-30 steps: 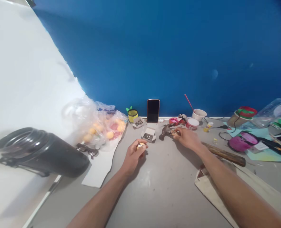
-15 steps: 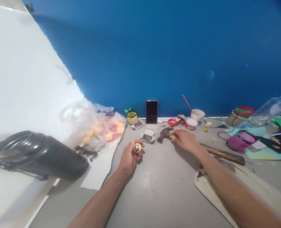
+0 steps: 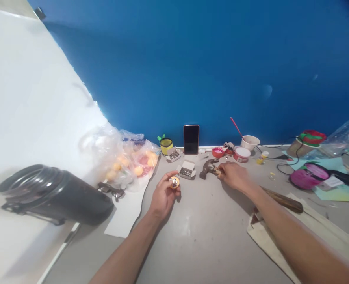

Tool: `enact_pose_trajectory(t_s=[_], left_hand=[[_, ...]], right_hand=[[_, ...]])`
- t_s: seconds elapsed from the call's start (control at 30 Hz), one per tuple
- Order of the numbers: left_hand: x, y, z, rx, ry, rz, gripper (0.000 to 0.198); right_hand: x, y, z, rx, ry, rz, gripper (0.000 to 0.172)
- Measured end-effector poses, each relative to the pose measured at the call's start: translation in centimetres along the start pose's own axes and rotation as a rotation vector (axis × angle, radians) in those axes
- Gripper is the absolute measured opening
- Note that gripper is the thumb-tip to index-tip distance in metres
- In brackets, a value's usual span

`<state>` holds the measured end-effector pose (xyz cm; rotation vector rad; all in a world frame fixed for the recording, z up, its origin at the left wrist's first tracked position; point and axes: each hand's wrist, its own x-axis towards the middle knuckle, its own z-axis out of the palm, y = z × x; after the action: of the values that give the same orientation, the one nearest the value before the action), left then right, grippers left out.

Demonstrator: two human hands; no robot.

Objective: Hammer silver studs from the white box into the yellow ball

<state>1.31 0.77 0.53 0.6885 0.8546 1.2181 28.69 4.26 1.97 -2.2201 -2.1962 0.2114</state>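
Observation:
My left hand (image 3: 164, 195) is closed around a small orange-yellow ball (image 3: 175, 182), fingers curled at its sides. Several shiny metal studs show on the ball's near face. Just beyond it sits an open small box (image 3: 187, 172) full of shiny metal pieces, with a second such box (image 3: 173, 155) behind. On the right, my right hand (image 3: 232, 174) grips a claw hammer (image 3: 209, 169) by its wooden handle, close below the head. The hammer lies low over the grey table, and my forearm covers part of its handle.
A dark bottle (image 3: 58, 193), glasses (image 3: 112, 190) and a plastic bag of orange balls (image 3: 123, 163) stand left. A phone (image 3: 191, 139) leans on the blue wall. Right are a white cup (image 3: 250, 142), a glue bottle (image 3: 262, 157), a pink pouch (image 3: 309, 175) and cream cloth (image 3: 269, 236).
The ball has turned in my left hand, so more studs face me. My right hand stays at the hammer, whose handle has swung slightly nearer. The view has shifted a little left.

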Motion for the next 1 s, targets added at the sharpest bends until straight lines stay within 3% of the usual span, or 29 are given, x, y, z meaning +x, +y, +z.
enact_pose_trajectory(t_s=[0.1,0.23,0.37,0.53,0.6,0.77,1.0], left_hand=[[0.1,-0.2,-0.1,0.005,0.024,-0.001,0.041],[0.3,-0.4,-0.2,0.032,0.058,0.031,0.040],[0.5,-0.4,-0.3,0.083,0.102,0.059,0.042],[0.6,-0.3,-0.6,0.141,0.131,0.075,0.042],[0.7,-0.3,-0.6,0.161,0.144,0.083,0.043],[0.8,-0.3,-0.4,0.186,0.155,0.082,0.044],[0.8,-0.4,-0.6,0.181,0.134,0.085,0.045]], right_hand=[[-0.3,0.0,0.0,-0.007,0.014,-0.002,0.019],[-0.5,-0.9,-0.8,0.036,0.156,-0.079,0.022],[0.3,-3.9,-2.0,0.084,0.153,-0.334,0.026],[3.0,-8.8,-2.0,-0.094,0.072,-0.668,0.021],[3.9,-10.0,-1.6,-0.165,0.042,-0.739,0.022],[4.6,-11.2,-1.1,-0.272,-0.014,-0.749,0.024],[4.5,-11.2,-0.7,-0.240,-0.005,-0.701,0.026]])
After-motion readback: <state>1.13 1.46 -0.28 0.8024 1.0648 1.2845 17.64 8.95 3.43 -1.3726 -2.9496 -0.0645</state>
